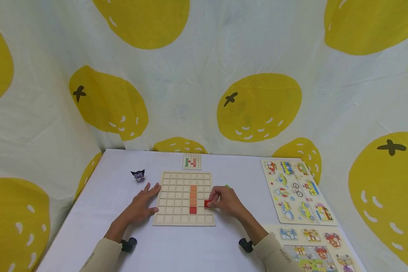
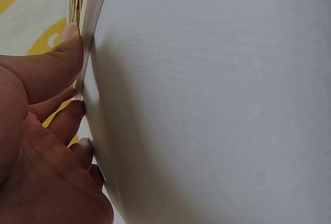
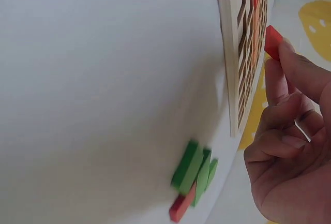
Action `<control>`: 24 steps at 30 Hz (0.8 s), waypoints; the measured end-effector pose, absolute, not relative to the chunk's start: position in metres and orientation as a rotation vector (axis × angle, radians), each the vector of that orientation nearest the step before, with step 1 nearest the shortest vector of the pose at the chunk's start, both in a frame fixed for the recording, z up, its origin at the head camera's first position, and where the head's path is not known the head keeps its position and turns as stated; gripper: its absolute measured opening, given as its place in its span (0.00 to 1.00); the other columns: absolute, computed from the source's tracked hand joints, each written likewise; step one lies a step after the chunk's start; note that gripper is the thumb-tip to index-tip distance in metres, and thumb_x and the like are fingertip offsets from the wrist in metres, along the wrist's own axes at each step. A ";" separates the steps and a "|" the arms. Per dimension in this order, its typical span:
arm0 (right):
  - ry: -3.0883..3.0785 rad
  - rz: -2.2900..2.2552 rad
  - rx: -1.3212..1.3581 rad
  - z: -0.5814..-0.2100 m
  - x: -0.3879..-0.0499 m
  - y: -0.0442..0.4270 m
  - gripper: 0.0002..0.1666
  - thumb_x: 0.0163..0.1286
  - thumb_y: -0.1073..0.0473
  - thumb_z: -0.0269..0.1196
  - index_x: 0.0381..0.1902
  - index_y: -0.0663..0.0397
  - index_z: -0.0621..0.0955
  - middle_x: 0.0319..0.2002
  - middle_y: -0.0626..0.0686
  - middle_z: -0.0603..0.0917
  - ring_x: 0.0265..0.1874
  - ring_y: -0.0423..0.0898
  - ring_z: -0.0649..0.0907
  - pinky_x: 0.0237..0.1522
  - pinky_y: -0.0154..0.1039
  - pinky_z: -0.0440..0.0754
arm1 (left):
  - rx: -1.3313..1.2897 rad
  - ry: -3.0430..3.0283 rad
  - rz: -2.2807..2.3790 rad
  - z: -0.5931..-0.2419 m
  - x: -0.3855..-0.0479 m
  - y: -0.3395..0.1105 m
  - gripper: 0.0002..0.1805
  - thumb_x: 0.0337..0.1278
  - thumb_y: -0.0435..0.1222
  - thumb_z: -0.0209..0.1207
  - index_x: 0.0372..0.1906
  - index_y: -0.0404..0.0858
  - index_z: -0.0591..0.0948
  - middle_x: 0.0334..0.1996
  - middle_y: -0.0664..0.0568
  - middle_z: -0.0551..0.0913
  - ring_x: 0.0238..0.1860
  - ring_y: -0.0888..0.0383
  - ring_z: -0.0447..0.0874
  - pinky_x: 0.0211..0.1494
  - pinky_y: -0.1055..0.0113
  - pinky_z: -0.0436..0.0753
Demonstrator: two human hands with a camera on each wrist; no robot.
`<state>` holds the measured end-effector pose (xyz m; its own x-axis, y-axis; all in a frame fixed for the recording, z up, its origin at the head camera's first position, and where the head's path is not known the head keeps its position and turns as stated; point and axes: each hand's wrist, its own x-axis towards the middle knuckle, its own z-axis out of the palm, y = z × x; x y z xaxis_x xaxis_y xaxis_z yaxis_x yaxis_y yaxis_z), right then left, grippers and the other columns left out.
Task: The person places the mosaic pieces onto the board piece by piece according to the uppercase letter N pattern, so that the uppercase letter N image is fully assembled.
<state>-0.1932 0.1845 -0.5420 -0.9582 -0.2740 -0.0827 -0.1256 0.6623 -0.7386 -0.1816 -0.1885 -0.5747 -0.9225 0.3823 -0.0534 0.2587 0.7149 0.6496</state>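
A wooden grid board [image 1: 170,204] lies on the white table, with a column of orange tiles [image 1: 193,195] and a red tile [image 1: 193,210] at its lower end. My right hand [image 1: 226,201] pinches a red block [image 3: 273,42] between thumb and fingertip, over the board's right side. At the board's left edge rests my left hand [image 1: 141,206], fingers spread and thumb touching the rim; it holds nothing. Beside the board, in the right wrist view, lie several green blocks [image 3: 187,167] and a red one [image 3: 182,203]. My right hand mostly hides them from the head camera.
A small pattern card [image 1: 192,168] lies behind the board. To the left stands a dark purple-and-black figurine [image 1: 138,175]. Vehicle puzzle boards [image 1: 292,177] cover the table's right side, one partly under my right sleeve [image 1: 275,253]. A lemon-print curtain [image 1: 190,94] hangs around the table.
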 end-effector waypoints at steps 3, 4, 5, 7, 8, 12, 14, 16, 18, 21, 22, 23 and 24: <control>2.660 -1.213 -0.307 -0.545 -0.193 0.173 0.12 0.62 0.58 0.80 0.33 0.46 0.84 0.27 0.44 0.84 0.30 0.43 0.77 0.29 0.32 0.72 | 0.512 2.737 0.987 -0.574 -0.182 -0.189 0.48 0.64 0.35 0.70 0.84 0.35 0.59 0.85 0.39 0.55 0.86 0.30 0.39 0.84 0.28 0.45; 2.654 -1.224 -0.297 -0.545 -0.193 0.169 0.11 0.62 0.58 0.80 0.34 0.47 0.84 0.27 0.45 0.84 0.30 0.44 0.78 0.29 0.32 0.72 | 0.509 2.737 0.983 -0.574 -0.182 -0.189 0.48 0.65 0.35 0.70 0.84 0.35 0.59 0.86 0.40 0.55 0.86 0.30 0.38 0.84 0.28 0.45; 2.649 -1.236 -0.294 -0.545 -0.193 0.166 0.11 0.63 0.58 0.79 0.34 0.48 0.84 0.27 0.46 0.84 0.31 0.44 0.78 0.29 0.33 0.73 | 0.508 2.736 0.978 -0.574 -0.182 -0.189 0.48 0.65 0.35 0.70 0.84 0.36 0.59 0.86 0.40 0.54 0.86 0.30 0.38 0.85 0.28 0.44; 2.654 -1.237 -0.285 -0.546 -0.193 0.158 0.11 0.63 0.58 0.79 0.34 0.48 0.84 0.27 0.46 0.84 0.32 0.44 0.79 0.32 0.34 0.75 | 0.506 2.735 0.976 -0.574 -0.183 -0.189 0.48 0.65 0.35 0.70 0.84 0.36 0.58 0.86 0.40 0.54 0.86 0.30 0.38 0.85 0.28 0.44; 2.658 -1.236 -0.283 -0.546 -0.193 0.155 0.11 0.63 0.58 0.79 0.34 0.48 0.84 0.27 0.46 0.84 0.32 0.44 0.79 0.32 0.34 0.76 | 0.502 2.733 0.980 -0.574 -0.183 -0.188 0.48 0.65 0.35 0.70 0.85 0.36 0.58 0.86 0.40 0.54 0.87 0.31 0.38 0.85 0.28 0.44; 2.692 -1.190 -0.259 -0.549 -0.196 0.142 0.11 0.64 0.56 0.79 0.33 0.44 0.84 0.26 0.44 0.84 0.32 0.43 0.80 0.33 0.36 0.77 | 0.496 2.723 0.997 -0.573 -0.183 -0.188 0.48 0.64 0.35 0.70 0.85 0.36 0.58 0.86 0.40 0.54 0.87 0.30 0.37 0.85 0.28 0.43; 2.708 -1.158 -0.245 -0.550 -0.198 0.136 0.11 0.64 0.55 0.78 0.33 0.43 0.83 0.26 0.43 0.83 0.31 0.43 0.80 0.32 0.36 0.77 | 0.491 2.720 1.000 -0.573 -0.183 -0.188 0.49 0.64 0.35 0.70 0.85 0.36 0.58 0.86 0.40 0.54 0.87 0.31 0.37 0.85 0.29 0.42; 2.726 -1.131 -0.235 -0.550 -0.200 0.131 0.12 0.64 0.55 0.78 0.32 0.42 0.83 0.25 0.44 0.83 0.30 0.43 0.80 0.30 0.37 0.76 | 0.494 2.723 0.999 -0.573 -0.182 -0.188 0.49 0.64 0.35 0.70 0.85 0.36 0.58 0.85 0.40 0.54 0.87 0.30 0.37 0.85 0.29 0.42; 2.739 -1.111 -0.230 -0.551 -0.202 0.126 0.12 0.64 0.55 0.78 0.32 0.42 0.82 0.24 0.44 0.82 0.28 0.43 0.80 0.29 0.37 0.76 | 0.494 2.726 0.999 -0.573 -0.182 -0.187 0.49 0.64 0.35 0.70 0.84 0.36 0.58 0.85 0.40 0.54 0.87 0.30 0.38 0.85 0.29 0.43; 2.751 -1.086 -0.236 -0.551 -0.205 0.120 0.12 0.64 0.56 0.78 0.29 0.41 0.83 0.23 0.44 0.81 0.26 0.42 0.80 0.26 0.36 0.75 | 0.492 2.729 0.999 -0.572 -0.181 -0.187 0.49 0.64 0.35 0.70 0.84 0.36 0.59 0.85 0.40 0.55 0.86 0.30 0.38 0.85 0.28 0.43; 2.753 -1.081 -0.241 -0.551 -0.206 0.118 0.12 0.64 0.57 0.78 0.28 0.41 0.83 0.23 0.43 0.81 0.25 0.42 0.80 0.26 0.36 0.75 | 0.485 2.726 1.002 -0.572 -0.181 -0.186 0.49 0.64 0.35 0.70 0.85 0.36 0.58 0.85 0.40 0.55 0.87 0.31 0.38 0.85 0.29 0.43; 2.754 -1.077 -0.246 -0.552 -0.207 0.116 0.12 0.63 0.57 0.78 0.28 0.41 0.83 0.22 0.43 0.81 0.25 0.41 0.80 0.25 0.36 0.74 | 0.486 2.726 1.000 -0.572 -0.181 -0.186 0.49 0.64 0.35 0.70 0.85 0.36 0.59 0.85 0.40 0.55 0.87 0.31 0.38 0.85 0.29 0.43; 2.751 -1.079 -0.253 -0.552 -0.207 0.114 0.12 0.63 0.58 0.78 0.28 0.41 0.83 0.22 0.43 0.81 0.24 0.41 0.80 0.25 0.36 0.74 | 0.484 2.726 1.002 -0.572 -0.181 -0.186 0.49 0.64 0.35 0.71 0.84 0.36 0.59 0.85 0.40 0.55 0.87 0.31 0.38 0.85 0.28 0.43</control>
